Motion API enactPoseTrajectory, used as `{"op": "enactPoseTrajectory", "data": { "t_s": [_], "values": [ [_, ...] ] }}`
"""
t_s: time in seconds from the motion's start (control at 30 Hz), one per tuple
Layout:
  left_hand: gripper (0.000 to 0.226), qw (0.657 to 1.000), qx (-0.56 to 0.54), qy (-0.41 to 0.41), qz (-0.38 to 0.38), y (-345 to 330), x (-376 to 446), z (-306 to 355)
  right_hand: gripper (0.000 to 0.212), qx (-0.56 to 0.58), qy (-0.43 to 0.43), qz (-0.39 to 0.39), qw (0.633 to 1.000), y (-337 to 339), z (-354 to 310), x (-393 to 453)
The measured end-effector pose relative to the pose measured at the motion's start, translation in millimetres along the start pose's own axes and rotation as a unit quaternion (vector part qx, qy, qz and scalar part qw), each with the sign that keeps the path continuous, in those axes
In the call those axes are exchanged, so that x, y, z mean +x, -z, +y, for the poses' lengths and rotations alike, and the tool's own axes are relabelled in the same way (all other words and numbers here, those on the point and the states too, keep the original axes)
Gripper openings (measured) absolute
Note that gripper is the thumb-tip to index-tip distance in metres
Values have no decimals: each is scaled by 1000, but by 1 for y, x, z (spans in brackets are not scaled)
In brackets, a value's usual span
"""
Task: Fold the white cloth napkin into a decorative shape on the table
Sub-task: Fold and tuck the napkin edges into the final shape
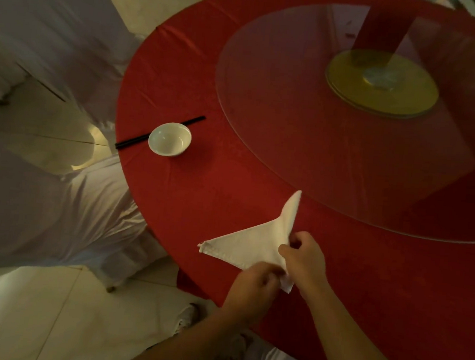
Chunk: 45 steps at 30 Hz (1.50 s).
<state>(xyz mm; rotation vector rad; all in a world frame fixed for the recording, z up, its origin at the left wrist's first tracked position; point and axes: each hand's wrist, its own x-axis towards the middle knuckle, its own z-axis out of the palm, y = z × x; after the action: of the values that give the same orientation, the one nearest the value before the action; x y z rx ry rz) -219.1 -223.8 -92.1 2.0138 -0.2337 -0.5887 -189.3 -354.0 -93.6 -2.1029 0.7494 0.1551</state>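
Head view: you are pinching the white napkin (250,244) at its near corner, left hand (253,283) and right hand (304,259) both closed on cloth. Beyond your grip it is fanning across the red table (202,188), probably so the fold is staying tight.

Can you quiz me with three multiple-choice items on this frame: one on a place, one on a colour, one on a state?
1. Where do the black chopsticks lie?
A. behind the white bowl, partly hidden by it
B. on the glass turntable
C. across the napkin

2. What colour is the tablecloth?
A. white
B. red
C. green

3. How is the white napkin held?
A. it lies untouched
B. one hand alone lifts it
C. both hands pinch its near end

Answers: 1 A, the bowl's rim covers their middle. 2 B, red cloth covers the whole round table. 3 C, the left hand and right hand meet at its near corner.
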Motion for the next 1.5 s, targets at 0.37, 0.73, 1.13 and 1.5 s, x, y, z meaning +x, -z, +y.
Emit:
{"op": "enactPoseTrajectory", "data": {
  "t_s": [0.37, 0.73, 1.13, 1.5],
  "values": [
    [48, 942, -236, 230, 62, 104, 42, -17, 14, -232, 335, 3, 913, -29, 18, -45],
    [12, 983, 142, 13, 114, 102, 41, -41, 38, -245, 335, 55, 908, -26, 60, -58],
    [50, 895, 391, -209, 46, 62, 35, -29, 53, -305, 333, 67, 890, -36, 77, -68],
    [86, 843, 503, -182, -55, 40, 68, -56, 64, -377, 277, -15, 883, -30, 93, -84]
  ]
}}
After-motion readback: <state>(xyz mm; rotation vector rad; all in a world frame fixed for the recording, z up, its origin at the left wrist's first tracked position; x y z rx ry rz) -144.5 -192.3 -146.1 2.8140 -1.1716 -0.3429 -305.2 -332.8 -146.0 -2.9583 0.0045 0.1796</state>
